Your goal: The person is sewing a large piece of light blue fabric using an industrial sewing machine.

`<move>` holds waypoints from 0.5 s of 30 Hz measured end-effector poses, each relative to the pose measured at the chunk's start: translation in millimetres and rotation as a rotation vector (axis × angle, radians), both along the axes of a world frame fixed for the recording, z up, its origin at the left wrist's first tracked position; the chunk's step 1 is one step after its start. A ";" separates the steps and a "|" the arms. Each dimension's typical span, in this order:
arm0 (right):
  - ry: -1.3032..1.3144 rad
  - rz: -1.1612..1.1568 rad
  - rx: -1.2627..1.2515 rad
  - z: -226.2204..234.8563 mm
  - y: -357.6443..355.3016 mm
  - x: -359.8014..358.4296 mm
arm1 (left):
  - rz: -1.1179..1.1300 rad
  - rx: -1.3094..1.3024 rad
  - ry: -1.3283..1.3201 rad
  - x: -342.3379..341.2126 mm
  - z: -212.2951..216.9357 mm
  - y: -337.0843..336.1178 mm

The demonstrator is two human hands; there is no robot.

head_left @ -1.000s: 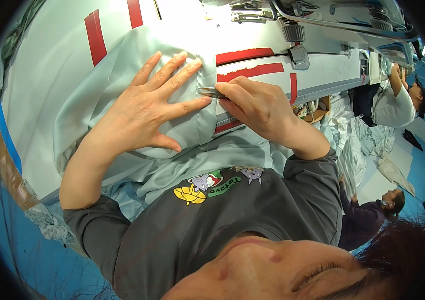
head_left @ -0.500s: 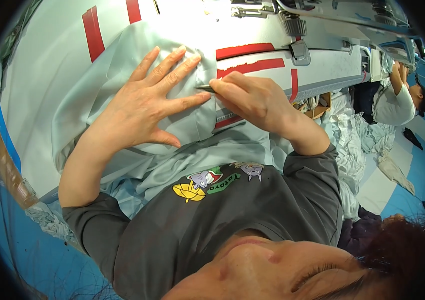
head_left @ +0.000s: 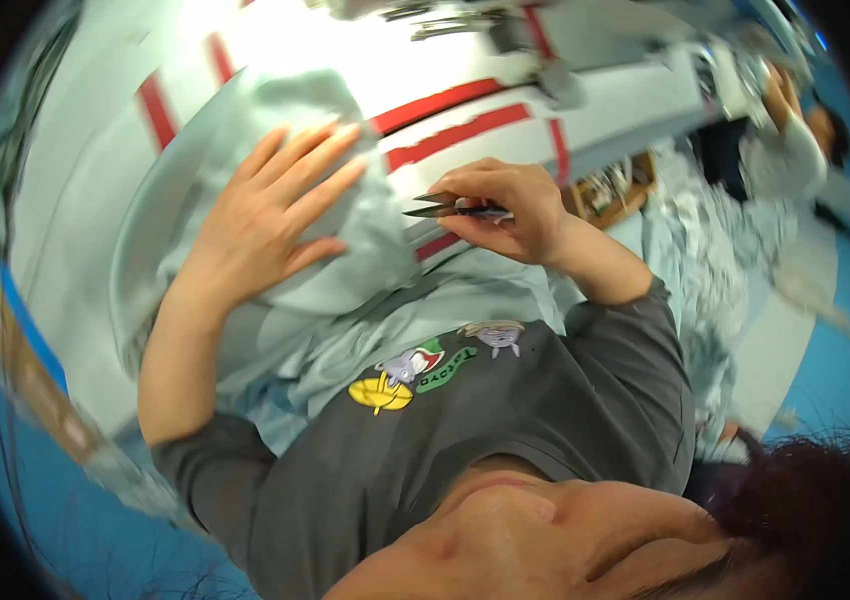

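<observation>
Pale green satiny fabric (head_left: 275,275) lies in folds over the white worktable and hangs down toward my lap. My left hand (head_left: 270,210) rests flat on it, fingers spread. To the right of the fabric, my right hand (head_left: 510,205) holds a pair of thread snips (head_left: 435,204), their two pointed blades apart and aimed left. The blades are clear of the fabric, above the table's near edge. My right palm and the grip end of the snips are partly hidden by the fingers.
Red tape strips (head_left: 455,135) mark the white sewing table (head_left: 635,100). Blurred metal sewing machine parts (head_left: 460,25) stand at the back. A box of small items (head_left: 610,190) sits below the table edge. Heaped pale fabric (head_left: 690,240) lies right; another person (head_left: 785,150) works beyond.
My right hand has drawn the snips away from the fabric, and their blades now show apart. My left hand has shifted slightly left and down in view. The whole view has tilted.
</observation>
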State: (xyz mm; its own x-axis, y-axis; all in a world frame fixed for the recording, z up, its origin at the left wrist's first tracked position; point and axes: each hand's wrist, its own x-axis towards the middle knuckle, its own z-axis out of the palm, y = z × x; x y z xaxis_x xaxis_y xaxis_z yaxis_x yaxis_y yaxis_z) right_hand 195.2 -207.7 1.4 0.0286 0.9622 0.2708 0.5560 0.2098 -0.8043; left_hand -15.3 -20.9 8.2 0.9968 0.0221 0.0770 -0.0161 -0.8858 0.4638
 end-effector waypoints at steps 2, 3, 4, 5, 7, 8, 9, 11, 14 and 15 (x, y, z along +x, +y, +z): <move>0.081 -0.139 0.070 0.2 -28.3 27.1 | -0.007 0.067 0.018 7.6 0.3 -7.3; 0.270 -0.230 0.242 -5.7 -41.4 38.2 | -0.020 0.077 0.007 11.1 0.9 -10.7; 0.518 -0.415 0.295 -11.1 -56.1 54.1 | -0.011 0.092 0.015 13.8 1.1 -15.1; 0.555 -0.688 0.333 -18.6 -72.2 76.0 | -0.008 0.097 0.013 15.8 1.3 -18.9; 0.282 -0.945 0.343 -40.5 -104.0 130.1 | -0.018 0.093 0.013 17.2 0.1 -26.4; 0.130 -1.057 0.399 -55.1 -118.9 157.4 | -0.049 0.107 0.017 16.9 -1.4 -29.2; -0.006 -1.148 0.402 -71.0 -136.4 181.0 | -0.041 0.132 -0.002 16.6 -3.2 -31.7; -0.087 -1.442 0.340 -102.9 -174.8 209.3 | -0.044 0.205 -0.048 15.2 -7.1 -33.6; -0.223 -1.549 -0.251 -148.2 -210.1 204.5 | -0.110 0.245 -0.127 12.8 -11.8 -31.6; -0.149 -1.471 -0.348 -160.4 -213.1 198.7 | -0.064 0.236 -0.075 13.6 -11.5 -30.2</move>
State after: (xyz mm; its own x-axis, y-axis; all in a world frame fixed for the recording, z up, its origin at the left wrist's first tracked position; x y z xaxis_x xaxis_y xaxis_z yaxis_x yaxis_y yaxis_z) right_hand 393.9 -420.8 -159.0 0.9844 0.1181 0.1305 0.1738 -0.7696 -0.6144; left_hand -1.7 -51.2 -3.3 0.9869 -0.0678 0.1463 -0.1018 -0.9656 0.2394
